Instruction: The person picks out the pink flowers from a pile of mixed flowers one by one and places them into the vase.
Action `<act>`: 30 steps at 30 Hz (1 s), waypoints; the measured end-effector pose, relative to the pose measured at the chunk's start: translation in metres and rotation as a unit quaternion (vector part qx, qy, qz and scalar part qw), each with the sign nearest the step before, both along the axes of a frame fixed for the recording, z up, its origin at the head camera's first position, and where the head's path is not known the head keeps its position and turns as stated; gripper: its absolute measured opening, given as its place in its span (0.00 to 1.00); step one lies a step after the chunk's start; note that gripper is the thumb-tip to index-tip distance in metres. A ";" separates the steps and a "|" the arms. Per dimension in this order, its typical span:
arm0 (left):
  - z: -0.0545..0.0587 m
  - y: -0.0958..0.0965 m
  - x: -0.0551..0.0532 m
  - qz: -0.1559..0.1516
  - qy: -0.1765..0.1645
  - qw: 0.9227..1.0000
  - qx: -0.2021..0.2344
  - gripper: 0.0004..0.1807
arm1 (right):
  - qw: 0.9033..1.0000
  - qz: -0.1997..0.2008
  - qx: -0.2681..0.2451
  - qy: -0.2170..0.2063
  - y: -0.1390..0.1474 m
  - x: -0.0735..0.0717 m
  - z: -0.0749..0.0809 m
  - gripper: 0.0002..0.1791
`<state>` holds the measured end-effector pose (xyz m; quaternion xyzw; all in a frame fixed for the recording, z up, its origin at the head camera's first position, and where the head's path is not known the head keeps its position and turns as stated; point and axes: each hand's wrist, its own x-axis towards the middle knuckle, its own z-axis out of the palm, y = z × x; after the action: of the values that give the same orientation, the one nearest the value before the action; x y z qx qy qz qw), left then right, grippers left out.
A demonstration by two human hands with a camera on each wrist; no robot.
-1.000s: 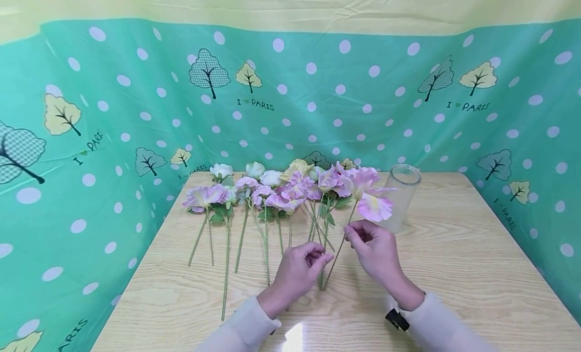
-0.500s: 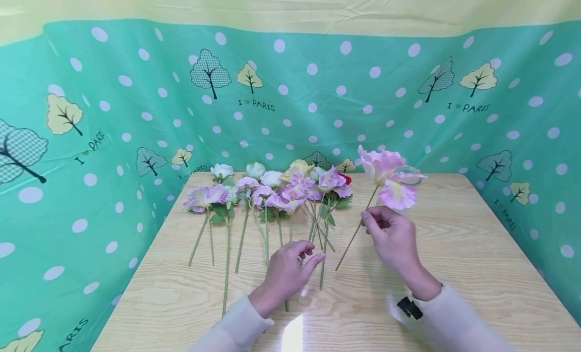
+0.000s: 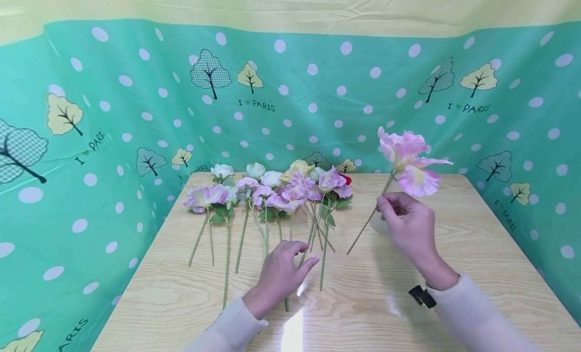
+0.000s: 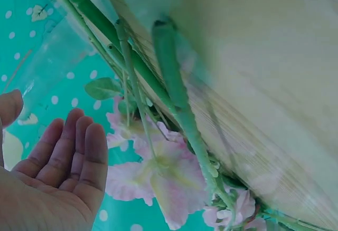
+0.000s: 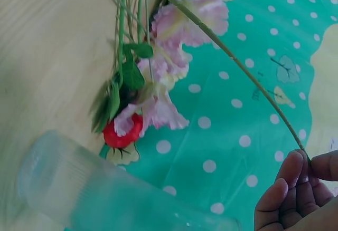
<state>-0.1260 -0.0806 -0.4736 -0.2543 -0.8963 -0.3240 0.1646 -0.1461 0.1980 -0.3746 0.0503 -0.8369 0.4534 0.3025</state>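
My right hand [image 3: 410, 223] pinches the thin stem of a pink iris-like artificial flower [image 3: 410, 158] between thumb and fingertips. Its bloom is up and its stem [image 5: 232, 57] slants down to the left, the lower end raised off the table in the head view. Behind this hand stands a frosted clear vase [image 5: 100, 183], mostly hidden in the head view. My left hand [image 3: 281, 271] holds nothing; its fingers are loosely bent, thumb apart, over the stem ends of the flowers lying on the table. In the left wrist view its relaxed fingers [image 4: 68, 152] face those stems.
Several artificial flowers lie in a row, blooms toward the back: pink ones [image 3: 204, 196], white ones [image 3: 221, 171], a yellow one [image 3: 297, 169] and a red one [image 5: 124, 131]. A polka-dot cloth [image 3: 313, 84] hangs around the wooden table [image 3: 154, 301].
My right hand has lifted the pink flower from the row and carried it up and right, in front of the vase. The left hand has drawn slightly left, away from its stem.
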 end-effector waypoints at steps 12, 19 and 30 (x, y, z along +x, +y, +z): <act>-0.004 -0.006 0.001 -0.006 0.011 1.000 -0.010 0.22 | 0.999 -0.027 -0.015 0.038 0.015 -0.003 0.023 0.06; -0.005 -0.009 0.002 -0.010 0.011 1.000 -0.021 0.22 | 0.997 -0.040 -0.029 0.054 0.024 -0.007 0.029 0.05; -0.004 -0.010 0.002 -0.012 0.010 0.999 -0.027 0.22 | 0.994 -0.055 -0.058 0.071 0.038 -0.013 0.045 0.07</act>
<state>-0.1238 -0.0910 -0.4775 -0.2730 -0.8999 -0.2988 0.1626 -0.1587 0.2362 -0.3300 0.0189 -0.7870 0.4793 0.3879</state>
